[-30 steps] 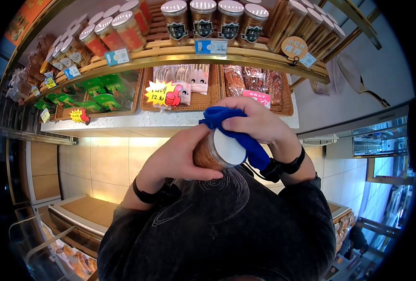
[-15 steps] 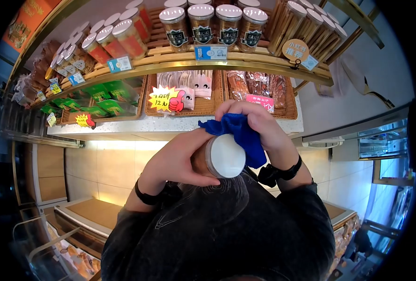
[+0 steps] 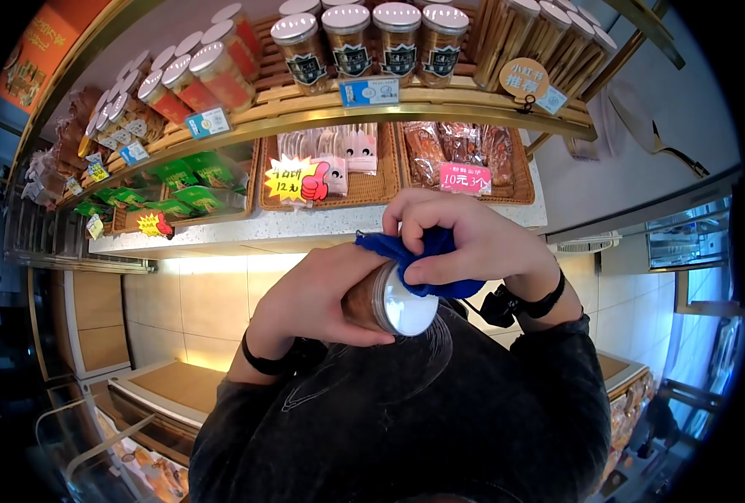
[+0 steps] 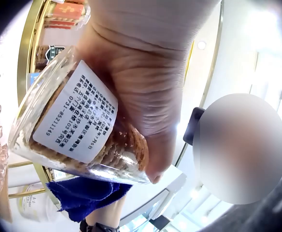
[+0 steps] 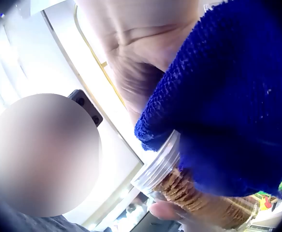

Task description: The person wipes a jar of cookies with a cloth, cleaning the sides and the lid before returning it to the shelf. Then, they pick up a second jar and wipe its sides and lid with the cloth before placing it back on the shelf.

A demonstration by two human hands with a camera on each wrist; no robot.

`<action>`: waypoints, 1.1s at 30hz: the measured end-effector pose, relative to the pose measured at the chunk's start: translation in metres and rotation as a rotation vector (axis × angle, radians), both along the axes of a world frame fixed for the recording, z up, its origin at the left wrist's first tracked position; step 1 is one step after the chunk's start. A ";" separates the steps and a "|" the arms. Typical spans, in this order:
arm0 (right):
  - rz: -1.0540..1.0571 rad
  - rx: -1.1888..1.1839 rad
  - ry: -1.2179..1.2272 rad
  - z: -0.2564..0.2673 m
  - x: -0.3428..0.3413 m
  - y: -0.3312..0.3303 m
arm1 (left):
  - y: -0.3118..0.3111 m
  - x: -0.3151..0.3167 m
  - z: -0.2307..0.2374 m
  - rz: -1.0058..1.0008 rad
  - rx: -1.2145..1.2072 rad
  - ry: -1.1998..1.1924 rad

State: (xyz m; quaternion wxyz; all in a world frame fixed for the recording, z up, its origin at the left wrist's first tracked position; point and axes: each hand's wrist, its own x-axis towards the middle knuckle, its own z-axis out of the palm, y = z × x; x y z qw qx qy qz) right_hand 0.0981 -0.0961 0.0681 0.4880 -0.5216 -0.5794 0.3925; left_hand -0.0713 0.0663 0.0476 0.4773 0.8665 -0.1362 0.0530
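My left hand point(image 3: 315, 292) grips a clear jar point(image 3: 364, 300) with a white lid point(image 3: 412, 303), tilted so the lid points to the right and up toward the head camera. Through its wall in the left wrist view show stacked brown biscuits and a white printed label point(image 4: 78, 116). With thumb and fingers, my right hand point(image 3: 464, 239) pinches a blue cloth point(image 3: 427, 243), which lies against the lid's upper edge. The cloth point(image 4: 90, 195) hangs beside the jar in the left wrist view. It covers part of the jar point(image 5: 179, 188) in the right wrist view.
Ahead, a wooden shelf point(image 3: 263, 105) carries several lidded jars point(image 3: 399, 50). Below it, wicker baskets point(image 3: 364, 192) of packaged snacks stand on a speckled white counter point(image 3: 230, 235). Green packets point(image 3: 196, 172) lie to the left. Low cabinets point(image 3: 171, 386) stand close behind the person.
The jar tilted toward the head camera, then leaned back to the right and sits slightly lower. My right hand shifted with the cloth, and its thumb now lies over the lid's edge.
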 end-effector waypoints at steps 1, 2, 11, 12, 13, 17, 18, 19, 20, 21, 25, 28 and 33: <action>0.006 -0.019 0.000 0.000 -0.001 0.000 | 0.000 -0.001 0.000 -0.015 0.023 0.011; 0.021 -0.017 0.009 -0.002 -0.001 0.002 | 0.000 -0.003 -0.001 -0.014 0.022 0.013; -0.095 -0.119 0.116 -0.009 -0.010 0.001 | 0.004 -0.008 0.002 0.027 0.061 -0.053; -0.098 -0.120 0.117 -0.009 -0.011 0.001 | 0.005 -0.008 0.002 0.033 0.075 -0.052; -0.098 -0.111 0.140 -0.009 -0.011 0.000 | 0.006 -0.007 0.003 0.039 0.089 -0.051; -0.106 -0.079 0.434 -0.014 -0.009 -0.001 | 0.006 -0.006 -0.003 0.038 0.033 -0.078; -0.114 -0.087 0.527 -0.014 -0.009 -0.002 | 0.006 -0.006 -0.004 0.047 0.034 -0.095; -0.114 -0.088 0.523 -0.015 -0.010 -0.003 | 0.006 -0.006 -0.004 0.057 0.034 -0.112; -0.136 -0.054 0.581 -0.017 -0.011 -0.003 | 0.006 -0.005 -0.004 0.058 0.033 -0.115; -0.158 -0.020 0.640 -0.020 -0.012 -0.004 | 0.007 -0.004 -0.004 0.048 0.027 -0.123; -0.407 0.003 0.734 -0.012 -0.025 -0.003 | 0.007 -0.002 0.001 0.026 0.050 -0.136; -0.315 -0.011 0.631 -0.011 -0.031 -0.003 | 0.006 -0.003 -0.002 0.030 0.045 -0.112; -0.162 -0.133 0.312 -0.012 -0.027 -0.003 | 0.004 -0.009 -0.003 0.015 0.027 -0.052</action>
